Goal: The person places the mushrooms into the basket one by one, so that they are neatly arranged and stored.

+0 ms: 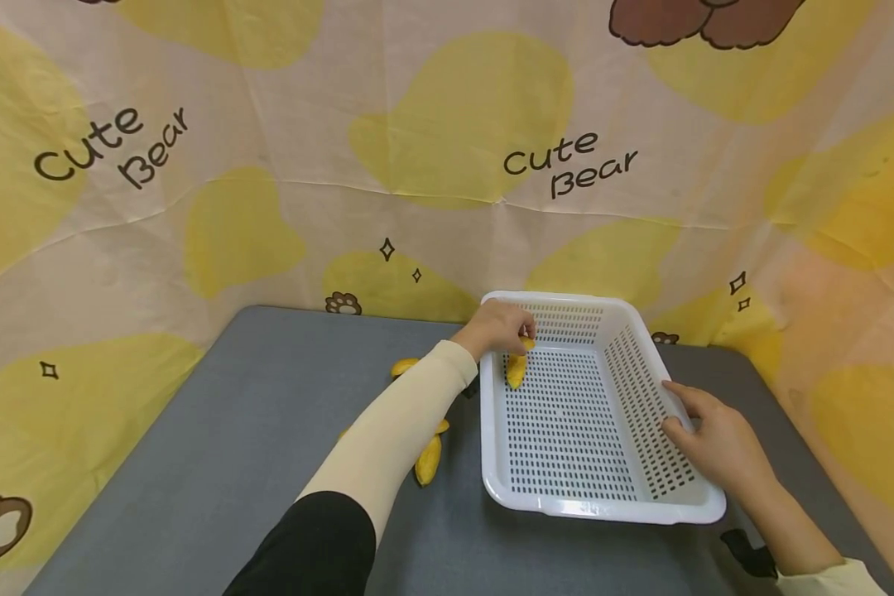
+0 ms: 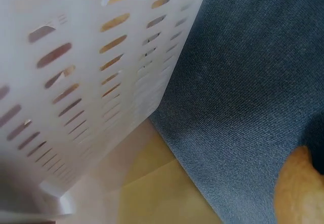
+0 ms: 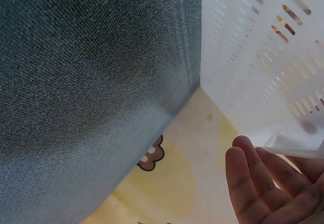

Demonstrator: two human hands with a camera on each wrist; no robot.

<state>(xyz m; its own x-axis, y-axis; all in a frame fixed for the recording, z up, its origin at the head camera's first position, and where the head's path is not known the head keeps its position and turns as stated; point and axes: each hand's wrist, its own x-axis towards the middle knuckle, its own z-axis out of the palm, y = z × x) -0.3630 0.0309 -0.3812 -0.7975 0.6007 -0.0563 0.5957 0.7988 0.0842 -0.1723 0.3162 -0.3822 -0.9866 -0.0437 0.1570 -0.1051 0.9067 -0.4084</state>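
Observation:
A white slotted plastic basket (image 1: 603,511) stands on the grey table. My left hand (image 1: 497,326) reaches over its left rim and holds a small yellow banana (image 1: 516,372), which hangs down inside the basket. In the left wrist view the hand is hidden behind the basket wall. On the right side, my right hand (image 1: 724,440) grips the basket's rim, thumb on the inside. Its fingers (image 3: 245,183) lie along the outside in the right wrist view. More small bananas lie left of the basket: one banana (image 1: 428,461) near my left forearm, another banana (image 1: 404,366) beyond it.
The grey cloth-covered table (image 1: 268,397) reaches back to a hanging fabric (image 1: 447,124) printed with yellow patches and lettering. A banana (image 2: 301,188) shows at the edge of the left wrist view. My left sleeve partly covers other bananas.

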